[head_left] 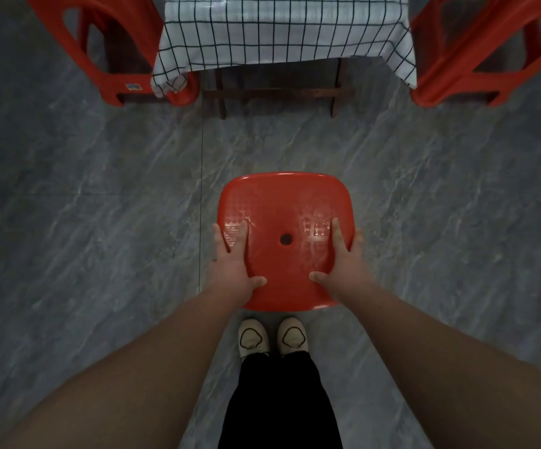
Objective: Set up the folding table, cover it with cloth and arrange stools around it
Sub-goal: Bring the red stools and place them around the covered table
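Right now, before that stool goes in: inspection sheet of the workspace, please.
Surface: folding table, dark legs showing, checked cloth draped over it.
Job's things: left stool and right stool, both red, at the table's near corners; third stool short of the table, seat up.
Clutter: nothing seen.
Hands: left hand and right hand each grip the third stool's seat at a side edge.
Cables: nothing seen.
Surroundings: grey marbled tile floor; pale shoes just behind the third stool.
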